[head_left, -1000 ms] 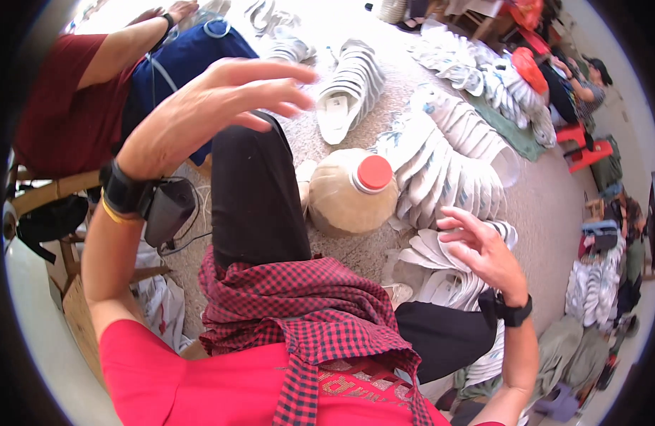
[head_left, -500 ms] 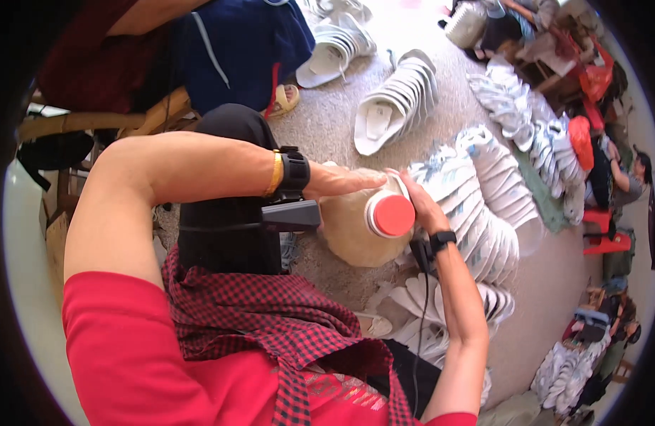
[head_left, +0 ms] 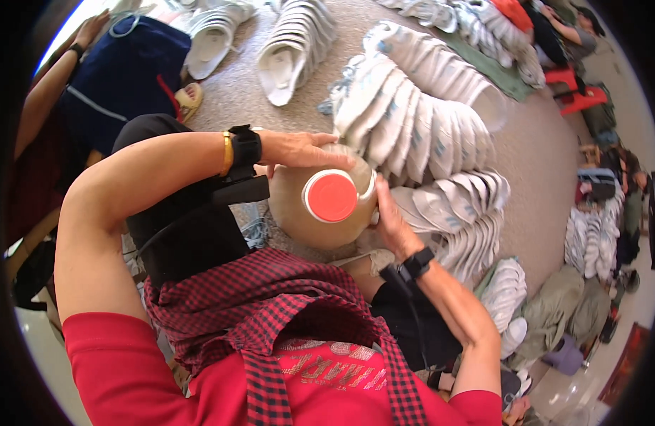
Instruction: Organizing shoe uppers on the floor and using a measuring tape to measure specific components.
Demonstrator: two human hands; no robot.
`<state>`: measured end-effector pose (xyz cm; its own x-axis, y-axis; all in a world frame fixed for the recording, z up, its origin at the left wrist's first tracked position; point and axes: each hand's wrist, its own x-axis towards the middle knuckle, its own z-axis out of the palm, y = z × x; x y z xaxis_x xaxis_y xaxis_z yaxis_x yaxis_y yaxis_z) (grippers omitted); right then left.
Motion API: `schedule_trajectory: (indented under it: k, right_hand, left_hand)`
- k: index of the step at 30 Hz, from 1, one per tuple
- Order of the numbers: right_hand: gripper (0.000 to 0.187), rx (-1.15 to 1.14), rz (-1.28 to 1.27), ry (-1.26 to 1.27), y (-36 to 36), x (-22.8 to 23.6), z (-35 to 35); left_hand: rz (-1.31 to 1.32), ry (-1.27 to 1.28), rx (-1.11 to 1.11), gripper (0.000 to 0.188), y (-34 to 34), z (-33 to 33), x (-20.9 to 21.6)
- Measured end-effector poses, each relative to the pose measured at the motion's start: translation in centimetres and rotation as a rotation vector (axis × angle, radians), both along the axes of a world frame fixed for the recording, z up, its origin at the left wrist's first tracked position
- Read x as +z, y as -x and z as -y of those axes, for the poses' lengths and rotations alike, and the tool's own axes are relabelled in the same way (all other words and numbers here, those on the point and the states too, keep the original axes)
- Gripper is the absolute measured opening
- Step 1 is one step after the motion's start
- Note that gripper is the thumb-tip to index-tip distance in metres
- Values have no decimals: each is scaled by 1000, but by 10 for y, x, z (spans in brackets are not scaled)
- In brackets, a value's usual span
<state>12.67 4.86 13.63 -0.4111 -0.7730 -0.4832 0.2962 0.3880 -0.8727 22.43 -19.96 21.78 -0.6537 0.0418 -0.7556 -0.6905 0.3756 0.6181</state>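
Beige, round, red-capped plastic jug [head_left: 292, 221] against flat-spread left hand [head_left: 302, 150] at eleven o'clock and curved right hand [head_left: 394, 226] at three, with unclear grip.

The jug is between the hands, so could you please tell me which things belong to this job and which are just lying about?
Job in hand:
jug with red cap
left hand, on the jug
right hand, at its side

Apparently just lying about:
stacks of white shoe pieces
red stool
green cloth
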Motion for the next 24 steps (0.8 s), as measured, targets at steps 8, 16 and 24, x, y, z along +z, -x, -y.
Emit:
schedule_trajectory:
  k: [8,16,24]
  right_hand:
    - [53,-189,496,-248,-68,40,-126]
    - [40,291,-12,-425,-23,36,-146]
    - [31,82,-173,-269,151,128,-238]
  left_hand:
    - [-460,86,-643,94,71,-111,-6]
    - [-584,-113,-379,56,25,-63,12]
    - [-300,100,-120,74,-3,-91,71]
